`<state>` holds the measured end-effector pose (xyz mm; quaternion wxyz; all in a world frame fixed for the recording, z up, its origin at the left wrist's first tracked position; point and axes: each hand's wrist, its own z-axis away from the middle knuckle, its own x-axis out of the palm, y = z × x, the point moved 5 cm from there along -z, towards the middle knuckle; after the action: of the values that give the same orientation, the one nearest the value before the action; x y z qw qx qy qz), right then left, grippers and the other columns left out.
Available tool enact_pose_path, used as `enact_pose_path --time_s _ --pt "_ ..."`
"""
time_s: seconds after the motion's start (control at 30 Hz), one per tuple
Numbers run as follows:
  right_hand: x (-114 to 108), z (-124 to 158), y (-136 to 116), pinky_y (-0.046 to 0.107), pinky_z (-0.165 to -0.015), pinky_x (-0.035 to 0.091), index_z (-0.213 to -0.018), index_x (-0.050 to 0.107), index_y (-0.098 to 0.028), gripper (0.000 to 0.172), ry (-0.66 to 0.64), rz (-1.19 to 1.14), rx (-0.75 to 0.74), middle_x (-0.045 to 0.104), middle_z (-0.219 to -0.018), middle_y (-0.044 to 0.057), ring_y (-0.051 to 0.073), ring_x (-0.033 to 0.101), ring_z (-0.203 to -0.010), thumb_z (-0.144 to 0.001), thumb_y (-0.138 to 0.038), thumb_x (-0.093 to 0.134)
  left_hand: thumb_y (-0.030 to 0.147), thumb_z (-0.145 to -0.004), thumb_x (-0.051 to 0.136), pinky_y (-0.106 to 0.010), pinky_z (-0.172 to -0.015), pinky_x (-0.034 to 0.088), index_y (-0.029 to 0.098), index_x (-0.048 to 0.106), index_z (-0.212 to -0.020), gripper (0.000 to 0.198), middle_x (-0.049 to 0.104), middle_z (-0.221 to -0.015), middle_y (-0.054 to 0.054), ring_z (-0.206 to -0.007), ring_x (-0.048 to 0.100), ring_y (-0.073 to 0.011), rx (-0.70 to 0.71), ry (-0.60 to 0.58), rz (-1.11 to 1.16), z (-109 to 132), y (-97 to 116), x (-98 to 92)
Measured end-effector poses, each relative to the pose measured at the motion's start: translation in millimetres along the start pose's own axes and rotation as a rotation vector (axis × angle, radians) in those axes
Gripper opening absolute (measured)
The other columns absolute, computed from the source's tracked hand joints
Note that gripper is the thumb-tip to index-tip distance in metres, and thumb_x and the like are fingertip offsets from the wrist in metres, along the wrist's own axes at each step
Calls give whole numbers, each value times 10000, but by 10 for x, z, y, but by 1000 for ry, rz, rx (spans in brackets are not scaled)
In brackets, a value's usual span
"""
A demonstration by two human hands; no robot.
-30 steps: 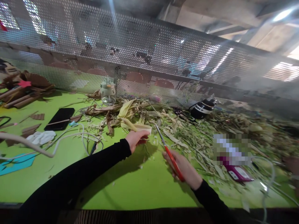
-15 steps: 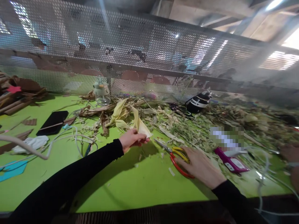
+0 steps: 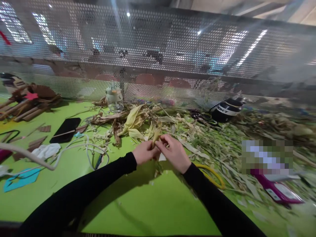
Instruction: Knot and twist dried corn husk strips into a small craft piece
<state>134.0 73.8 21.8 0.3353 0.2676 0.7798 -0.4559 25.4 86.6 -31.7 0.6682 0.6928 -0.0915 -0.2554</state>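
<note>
Over the middle of the green table, my left hand (image 3: 146, 152) is closed on the lower part of a pale yellow corn husk (image 3: 157, 132). My right hand (image 3: 174, 152) meets it from the right, its thumb and fingers pinching the same husk. The husk stands upright between both hands, its lower end partly covered by fingers. Just behind lies a larger bundle of yellow corn husks (image 3: 134, 121). Beside my right forearm a yellow scissors handle (image 3: 214, 175) shows; the rest of the scissors is hidden under the sleeve.
Shredded husk (image 3: 209, 148) covers the table's back and right. A purple glue gun (image 3: 277, 191) lies at right, a black bottle (image 3: 227, 111) behind it. At left are a phone (image 3: 65, 130), a white cable (image 3: 85, 141) and a clear bottle (image 3: 115, 98). A perforated metal screen (image 3: 153, 56) stands behind.
My right hand has let go of the scissors and moved left to pinch the husk. The husk, spread out before, is now gathered narrow. The view has shifted right.
</note>
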Motion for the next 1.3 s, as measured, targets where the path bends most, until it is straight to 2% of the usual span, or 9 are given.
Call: enact_pose_path --time_s 0.07,0.2,0.27,0.43,0.57,0.73,0.9,1.1,1.3 --pt "46 15 68 249 -564 396 -806 549 -180 211 12 -40 7 597 -702 21 140 528 -609 -874 -359 461 329 -831 463 -223 -537 410 154 516 -810 185 583 -661 -7 -557 531 -110 5 37 -60 -48 -40 -55" --pt "136 86 139 242 -517 354 -786 537 -190 245 -62 -67 25 555 -646 -5 123 477 -550 -884 -397 450 288 -842 451 -235 -633 408 164 517 -831 141 563 -718 2 -641 503 -111 112 357 -202 -75 18 -301" --pt "161 116 133 240 -506 321 -737 514 -195 251 -99 -52 23 503 -598 -24 115 437 -528 -868 -407 481 285 -848 452 -213 -586 398 169 516 -837 133 553 -707 17 -587 483 -88 132 405 -124 -73 58 -381" --pt "195 132 132 236 -517 302 -743 519 -189 295 -204 -163 26 473 -616 -29 108 428 -550 -894 -427 432 276 -854 453 -156 -346 240 149 505 -755 169 491 -584 38 -388 412 -38 -134 303 475 -67 4 -428" --pt "226 130 166 232 -536 328 -780 534 -187 319 -295 -237 22 513 -680 -17 111 451 -591 -901 -454 408 253 -858 455 -125 -315 250 124 523 -706 210 478 -528 37 -354 416 -21 -229 235 718 -34 16 -406" --pt "207 128 170 247 -539 371 -845 551 -178 323 -212 -211 89 567 -716 5 125 480 -598 -842 -497 498 178 -789 572 -111 -336 337 143 509 -726 96 525 -552 47 -378 490 -30 -172 250 670 10 65 -337" --pt "156 122 170 259 -565 394 -827 551 -187 245 -89 -236 137 589 -717 7 134 511 -613 -840 -429 517 202 -743 654 -141 -470 474 138 515 -725 155 593 -607 23 -473 581 -49 -164 141 614 55 121 -140" --pt "185 147 134 248 -554 406 -779 535 -184 279 -135 -407 131 570 -693 -3 126 510 -614 -799 -458 581 417 -783 599 -123 -344 375 144 518 -681 302 510 -489 46 -356 490 -41 -195 152 641 28 45 -156" --pt "201 148 224 244 -547 403 -784 548 -177 292 -113 -456 169 567 -696 0 120 502 -610 -793 -465 592 334 -832 555 -129 -380 427 140 561 -782 200 589 -608 22 -430 550 -50 -169 231 663 25 59 -205"
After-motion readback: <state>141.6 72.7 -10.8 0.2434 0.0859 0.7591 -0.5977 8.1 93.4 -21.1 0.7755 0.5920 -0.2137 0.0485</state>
